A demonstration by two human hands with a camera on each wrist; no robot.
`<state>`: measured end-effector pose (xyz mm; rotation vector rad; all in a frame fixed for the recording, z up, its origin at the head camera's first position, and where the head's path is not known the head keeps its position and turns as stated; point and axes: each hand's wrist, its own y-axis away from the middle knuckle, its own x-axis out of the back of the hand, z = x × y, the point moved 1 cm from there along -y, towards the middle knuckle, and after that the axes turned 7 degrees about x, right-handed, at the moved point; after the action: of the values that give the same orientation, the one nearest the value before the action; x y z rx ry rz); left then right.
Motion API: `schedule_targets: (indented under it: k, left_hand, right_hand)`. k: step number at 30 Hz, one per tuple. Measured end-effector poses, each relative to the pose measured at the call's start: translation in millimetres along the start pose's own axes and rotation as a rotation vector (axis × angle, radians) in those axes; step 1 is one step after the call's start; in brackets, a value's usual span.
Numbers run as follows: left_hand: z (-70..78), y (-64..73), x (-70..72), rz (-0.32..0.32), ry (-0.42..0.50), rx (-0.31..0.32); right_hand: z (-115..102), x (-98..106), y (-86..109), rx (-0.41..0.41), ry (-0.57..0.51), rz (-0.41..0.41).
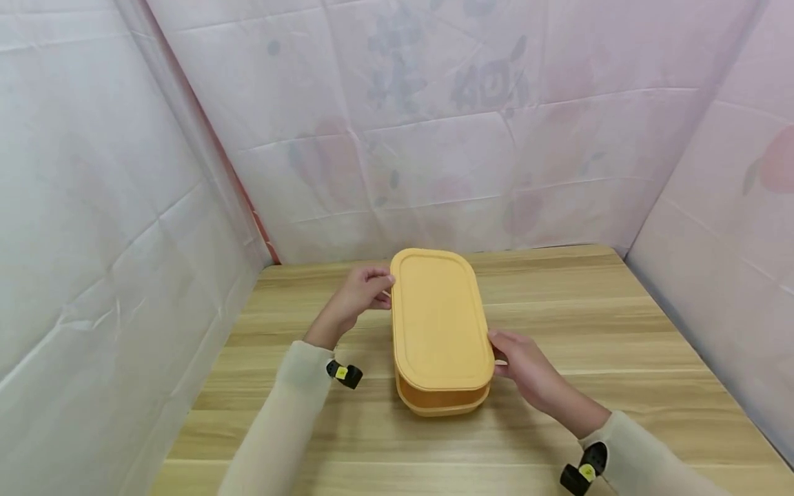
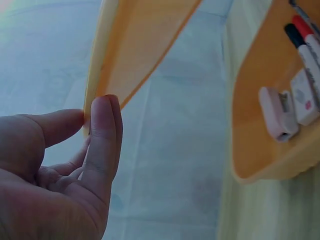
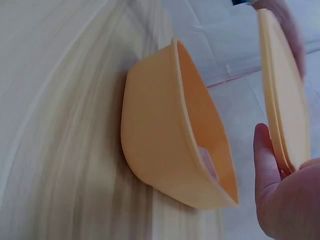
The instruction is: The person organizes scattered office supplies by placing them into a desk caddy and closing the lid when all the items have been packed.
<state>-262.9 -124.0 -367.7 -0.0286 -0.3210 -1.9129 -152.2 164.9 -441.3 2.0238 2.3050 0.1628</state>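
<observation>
A yellow-orange lid (image 1: 442, 317) is held above a matching plastic box (image 1: 443, 411), with a gap between them in both wrist views. My left hand (image 1: 360, 295) pinches the lid's left edge between thumb and fingers. Opposite it, my right hand (image 1: 527, 368) pinches the right edge near the closer corner. Inside the box, the left wrist view shows a small pink stapler (image 2: 276, 114), a white block with a printed design (image 2: 305, 97), a black-capped marker (image 2: 303, 47) and a red-capped marker (image 2: 306, 31). From the head view the lid hides these contents.
The box stands on a wood-grain table (image 1: 577, 310). Pale printed sheets hang behind the table (image 1: 434, 158) and along its left (image 1: 124, 241) and right sides (image 1: 726, 227). Each sleeve has a black strap device, one by the left wrist (image 1: 344, 373).
</observation>
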Motion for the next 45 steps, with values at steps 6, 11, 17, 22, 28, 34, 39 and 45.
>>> schedule_targets:
  k: [6,11,17,22,28,34,39,45]
  left_hand:
    - [-33.4,-0.3,-1.2,0.040,0.037,0.034]
    - [-61.3,-0.7,-7.0,0.069,0.059,0.068]
    - [-90.4,-2.1,-15.3,0.104,0.055,0.109]
    - [-100.1,-2.4,-18.4,0.154,0.031,0.119]
    - [-103.4,-4.6,-19.9,0.202,-0.004,0.110]
    - [-106.3,-6.3,-21.9,0.199,-0.008,0.103]
    - [-105.0,-5.4,-22.6,0.192,-0.016,0.108]
    - [-107.6,-1.6,-24.1,0.193,-0.056,0.110]
  right_hand:
    - [-3.1,7.9,2.1,0.013,0.163,0.007]
    - [-0.2,11.1,1.7,0.011,0.202,0.015]
    - [9.4,9.7,0.1,0.007,0.237,0.037]
    - [15.1,3.1,-1.7,0.008,0.246,0.041]
    - [16.1,-2.0,-4.4,0.015,0.306,0.047]
    - [19.5,-1.3,-4.0,-0.004,0.356,0.049]
    - [21.7,-1.1,-4.4,-0.011,0.356,0.059]
    - [23.9,-3.9,-5.5,-0.005,0.361,0.062]
